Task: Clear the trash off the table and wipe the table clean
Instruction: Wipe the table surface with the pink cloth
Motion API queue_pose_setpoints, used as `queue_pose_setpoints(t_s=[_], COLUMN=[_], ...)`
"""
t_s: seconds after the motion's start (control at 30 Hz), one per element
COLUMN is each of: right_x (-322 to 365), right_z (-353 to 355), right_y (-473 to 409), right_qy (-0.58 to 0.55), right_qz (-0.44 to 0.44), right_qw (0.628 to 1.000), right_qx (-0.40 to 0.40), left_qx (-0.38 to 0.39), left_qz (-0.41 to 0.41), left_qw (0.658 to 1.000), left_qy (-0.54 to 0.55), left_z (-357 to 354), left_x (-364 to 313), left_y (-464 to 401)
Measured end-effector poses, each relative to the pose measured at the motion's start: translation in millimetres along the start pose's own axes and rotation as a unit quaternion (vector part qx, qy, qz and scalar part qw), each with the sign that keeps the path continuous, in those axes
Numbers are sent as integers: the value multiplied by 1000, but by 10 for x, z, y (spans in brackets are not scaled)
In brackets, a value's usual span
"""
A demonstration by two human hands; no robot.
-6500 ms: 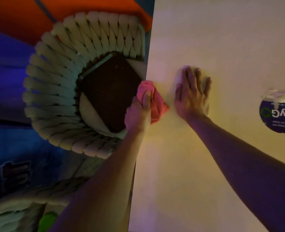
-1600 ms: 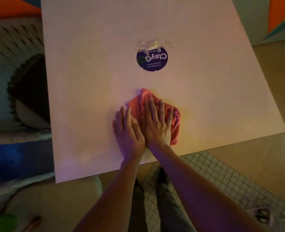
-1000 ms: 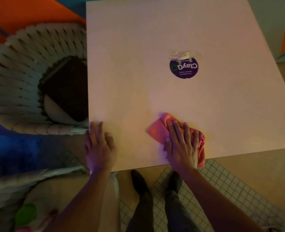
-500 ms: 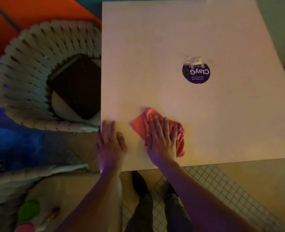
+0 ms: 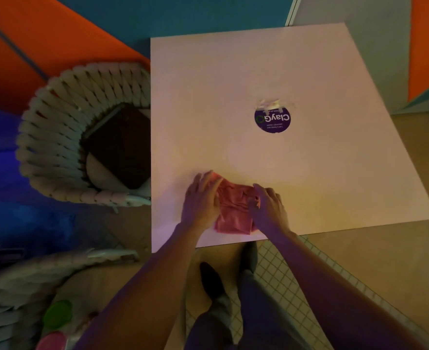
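Left hand [image 5: 202, 198] now off table [image 5: 334, 173] edge, onto pink cloth [image 5: 233, 210] beside right hand [image 5: 268, 208] — both with fingers curled, bunching cloth near front edge. Wiping paused; likely refolding or finishing. No trash visible — purple sticker [image 5: 272, 120] mid-table.

left hand [image 5: 202, 198], right hand [image 5: 268, 208], fingers curled

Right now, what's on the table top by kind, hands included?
Hands: 2, left hand and right hand, both on the cloth
Cloth: 1, pink
Sticker: 1, round purple
Torn tape or paper scrap: 1, at the sticker's far edge
Total: 5
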State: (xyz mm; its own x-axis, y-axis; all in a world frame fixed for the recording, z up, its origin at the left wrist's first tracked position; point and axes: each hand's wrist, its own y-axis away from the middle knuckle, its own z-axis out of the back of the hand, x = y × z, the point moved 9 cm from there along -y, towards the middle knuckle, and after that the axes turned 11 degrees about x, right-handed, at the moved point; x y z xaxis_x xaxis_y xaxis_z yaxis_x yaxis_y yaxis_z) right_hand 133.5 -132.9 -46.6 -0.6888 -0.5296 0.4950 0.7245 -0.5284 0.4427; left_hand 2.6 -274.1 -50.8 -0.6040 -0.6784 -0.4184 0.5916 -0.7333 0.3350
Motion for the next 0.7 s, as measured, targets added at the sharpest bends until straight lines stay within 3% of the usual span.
queue_pose_setpoints(t_s=[0.13,0.37,0.7], right_x=[-41,10,554], right_z=[19,-17,146], right_y=[-177,-353,-654], right_qy=[-38,-51,-98], right_qz=[-14,4,125], right_qw=[997,991,969], right_qx=[62,125,190], left_qx=[83,131,35], left_qz=[29,91,174], left_qw=[995,984,977], left_qy=[-46,-85,121], left_z=[-111,-126,99], left_x=[-204,-211,13], left_y=[-146,-42,232])
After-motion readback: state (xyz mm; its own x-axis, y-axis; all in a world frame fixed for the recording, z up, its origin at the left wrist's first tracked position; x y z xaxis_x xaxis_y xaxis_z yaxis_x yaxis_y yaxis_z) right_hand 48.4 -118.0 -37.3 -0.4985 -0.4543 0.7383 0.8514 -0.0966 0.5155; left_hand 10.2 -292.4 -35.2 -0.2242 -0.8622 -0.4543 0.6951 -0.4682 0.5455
